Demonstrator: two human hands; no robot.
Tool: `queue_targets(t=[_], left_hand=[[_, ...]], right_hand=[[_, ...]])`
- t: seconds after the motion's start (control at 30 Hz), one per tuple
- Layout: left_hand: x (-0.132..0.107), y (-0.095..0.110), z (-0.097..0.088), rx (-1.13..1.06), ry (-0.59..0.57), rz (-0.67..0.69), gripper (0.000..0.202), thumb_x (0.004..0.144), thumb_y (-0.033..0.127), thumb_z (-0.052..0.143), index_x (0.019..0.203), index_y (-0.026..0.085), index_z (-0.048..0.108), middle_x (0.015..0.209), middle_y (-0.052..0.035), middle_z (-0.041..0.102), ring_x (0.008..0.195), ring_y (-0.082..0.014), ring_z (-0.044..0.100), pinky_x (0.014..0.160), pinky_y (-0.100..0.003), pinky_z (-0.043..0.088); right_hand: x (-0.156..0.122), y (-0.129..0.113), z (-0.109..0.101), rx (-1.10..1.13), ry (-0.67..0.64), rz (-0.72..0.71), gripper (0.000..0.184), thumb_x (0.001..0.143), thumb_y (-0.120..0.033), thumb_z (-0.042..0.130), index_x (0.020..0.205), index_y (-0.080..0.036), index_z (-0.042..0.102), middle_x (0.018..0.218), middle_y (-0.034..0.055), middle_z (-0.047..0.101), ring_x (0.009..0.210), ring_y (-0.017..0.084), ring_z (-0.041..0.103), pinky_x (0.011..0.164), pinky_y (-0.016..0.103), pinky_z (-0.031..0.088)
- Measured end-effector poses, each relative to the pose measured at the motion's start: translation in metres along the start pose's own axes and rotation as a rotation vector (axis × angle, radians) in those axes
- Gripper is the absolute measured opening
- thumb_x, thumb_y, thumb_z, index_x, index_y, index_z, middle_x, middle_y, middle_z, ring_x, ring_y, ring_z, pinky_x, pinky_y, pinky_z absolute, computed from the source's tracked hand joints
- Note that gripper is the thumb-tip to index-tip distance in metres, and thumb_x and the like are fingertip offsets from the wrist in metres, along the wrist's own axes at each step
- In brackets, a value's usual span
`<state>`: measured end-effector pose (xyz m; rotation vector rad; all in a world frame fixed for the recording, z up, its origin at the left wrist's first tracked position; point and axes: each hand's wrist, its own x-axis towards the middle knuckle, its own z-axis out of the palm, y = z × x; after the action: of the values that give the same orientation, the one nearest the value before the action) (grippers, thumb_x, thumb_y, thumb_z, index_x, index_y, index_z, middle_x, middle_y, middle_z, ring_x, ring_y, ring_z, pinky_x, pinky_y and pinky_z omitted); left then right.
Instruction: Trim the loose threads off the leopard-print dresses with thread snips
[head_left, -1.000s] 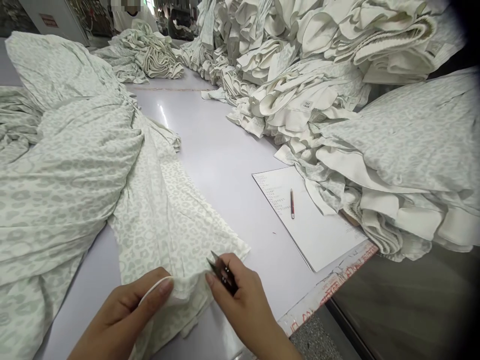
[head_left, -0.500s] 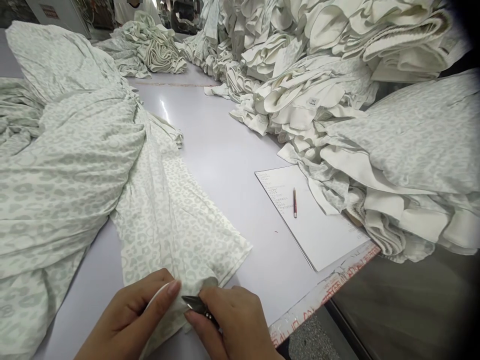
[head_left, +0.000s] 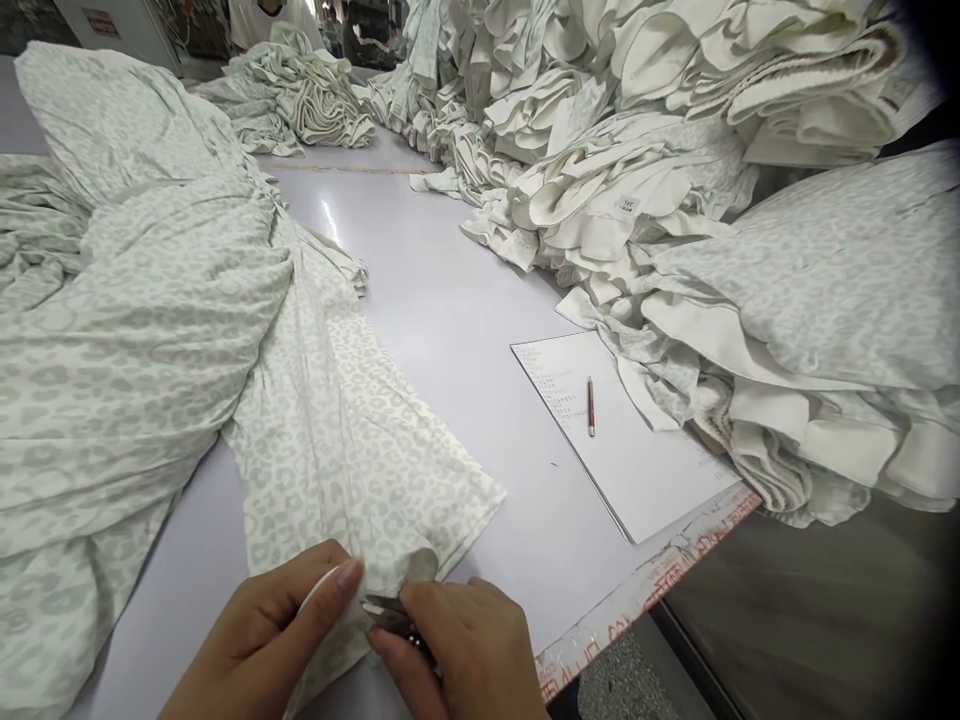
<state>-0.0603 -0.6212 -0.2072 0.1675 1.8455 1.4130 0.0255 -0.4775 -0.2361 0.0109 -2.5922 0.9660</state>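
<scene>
Pale green leopard-print fabric (head_left: 352, 440) is spread toward me over the front of the table. My left hand (head_left: 270, 625) pinches its near edge between thumb and fingers, with a white strip of edge showing along the thumb. Close beside it, my right hand (head_left: 465, 640) is closed around small dark metal thread snips (head_left: 386, 612). The blades point left, toward the left thumb, at the cloth. My right-hand fingers cover most of the tool's handle, and a fold of the cloth stands up just behind that hand.
A large bunched heap of the print cloth (head_left: 142, 330) lies on the left. Stacked cut pieces (head_left: 637, 170) fill the right and back. Near the table's right edge (head_left: 652, 590) are a paper sheet (head_left: 637, 470) and a pen (head_left: 590, 408). A person (head_left: 274, 20) is at the back.
Both hands stay almost in place. The snips' blades have turned slightly and now look a little parted, with something pale between them.
</scene>
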Motion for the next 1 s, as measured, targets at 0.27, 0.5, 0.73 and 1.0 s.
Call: queue_targets(t=[0.27,0.5,0.73,1.0], left_hand=[[0.003,-0.004,-0.001,0.127,0.012,0.089,0.042,0.086,0.056,0.050,0.061,0.021,0.052,0.063,0.0031,0.046,0.062,-0.0131,0.047,0.061,-0.019,0.045],[0.012,0.026,0.015,0.508,0.234,0.537,0.028,0.087,0.031,0.040,0.065,0.023,0.056,0.091,-0.0010,0.061,0.069,-0.0135,0.058,0.046,-0.020,0.039],[0.079,0.015,0.075,0.830,-0.009,0.413,0.012,0.086,0.029,0.057,0.090,0.017,0.058,0.074,0.0025,0.058,0.055,-0.0118,0.050,0.059,-0.029,0.042],[0.074,0.019,0.048,0.674,-0.149,0.412,0.018,0.090,0.026,0.050,0.073,0.021,0.051,0.068,0.0048,0.052,0.062,-0.0124,0.049,0.057,-0.024,0.040]], right_hand=[[-0.007,0.006,-0.006,0.164,-0.048,0.209,0.026,0.093,-0.043,0.051,0.076,-0.022,0.053,0.061,-0.0034,0.059,0.053,0.014,0.054,0.051,0.024,0.032],[0.000,0.029,-0.042,0.336,0.124,0.509,0.023,0.093,-0.039,0.052,0.079,-0.021,0.053,0.059,-0.0056,0.039,0.051,0.011,0.039,0.046,0.021,0.031],[-0.005,0.035,-0.048,0.323,0.234,0.557,0.025,0.091,-0.043,0.054,0.079,-0.020,0.054,0.060,-0.0057,0.039,0.053,0.011,0.038,0.046,0.021,0.033],[-0.005,0.037,-0.044,0.467,0.184,0.596,0.025,0.091,-0.041,0.053,0.078,-0.021,0.050,0.061,-0.0064,0.040,0.056,0.011,0.037,0.050,0.021,0.032]])
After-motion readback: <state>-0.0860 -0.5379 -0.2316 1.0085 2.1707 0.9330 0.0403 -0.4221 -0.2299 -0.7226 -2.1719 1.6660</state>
